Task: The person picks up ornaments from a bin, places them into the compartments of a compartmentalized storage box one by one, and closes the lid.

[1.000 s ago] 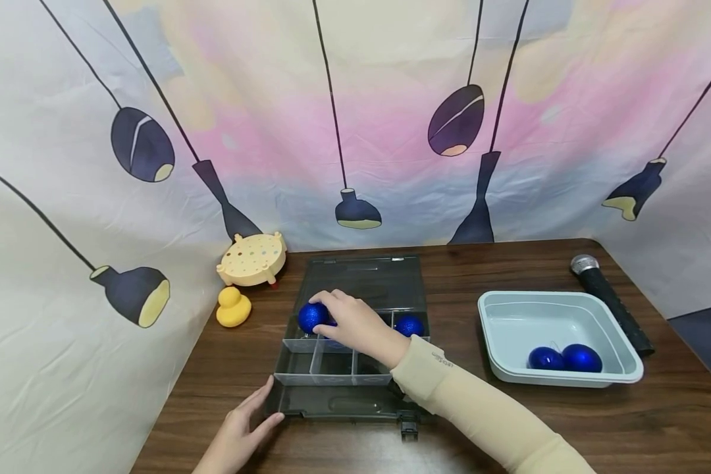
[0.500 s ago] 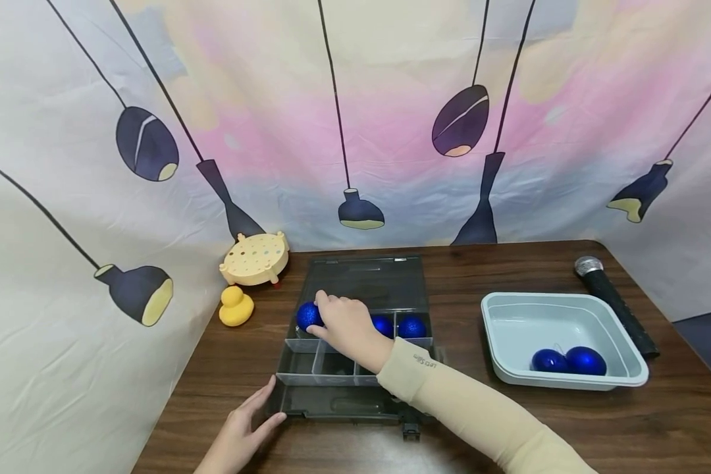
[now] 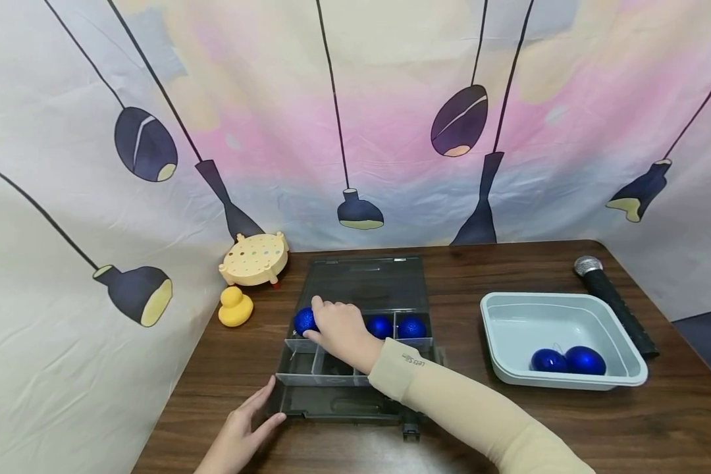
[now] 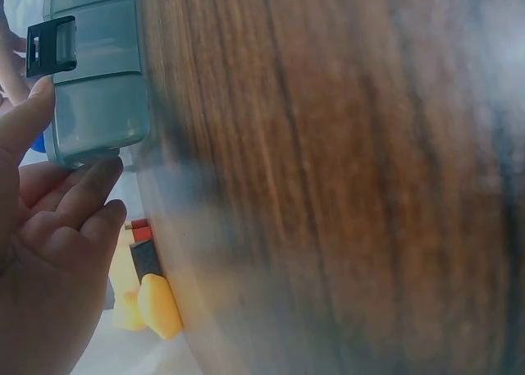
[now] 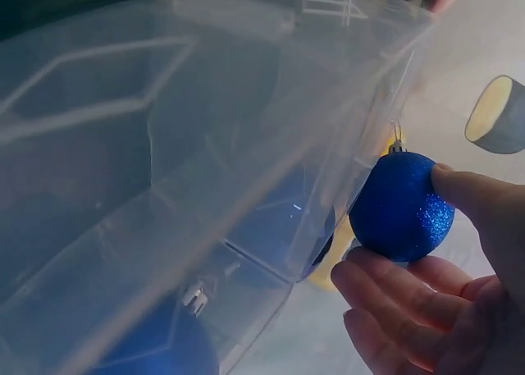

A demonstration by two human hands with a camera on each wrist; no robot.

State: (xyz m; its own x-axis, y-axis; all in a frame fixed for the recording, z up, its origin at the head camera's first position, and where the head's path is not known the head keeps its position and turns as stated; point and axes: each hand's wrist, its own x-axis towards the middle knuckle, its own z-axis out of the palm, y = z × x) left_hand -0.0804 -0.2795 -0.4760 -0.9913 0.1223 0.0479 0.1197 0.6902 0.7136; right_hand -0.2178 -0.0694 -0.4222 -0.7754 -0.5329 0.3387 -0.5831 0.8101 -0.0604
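A dark see-through compartment box (image 3: 340, 399) lies on the wooden table, its lid (image 3: 364, 283) folded back. My right hand (image 3: 343, 334) pinches a glittery blue Christmas bauble (image 3: 304, 321) at the back-left compartment. In the right wrist view that bauble (image 5: 402, 207), with a silver cap and wire loop, sits between thumb and fingers beside a clear wall. Two more blue baubles, one in the middle (image 3: 380, 327) and one at the right (image 3: 411, 327), occupy the back row. My left hand (image 3: 237, 431) grips the box's front-left corner, thumb along the front near a black latch (image 4: 51, 45).
Right of the box stands a pale blue tub (image 3: 563, 299) with two blue baubles (image 3: 584, 361) inside. A black microphone (image 3: 619, 306) lies behind it. Back left are a yellow duck (image 3: 235, 307) and a dotted yellow stool-like piece (image 3: 255, 259). A printed cloth (image 3: 409, 178) hangs behind.
My right hand has moved slightly left and lower with the bauble, uncovering the middle bauble in the back row. My left hand stays at the corner.
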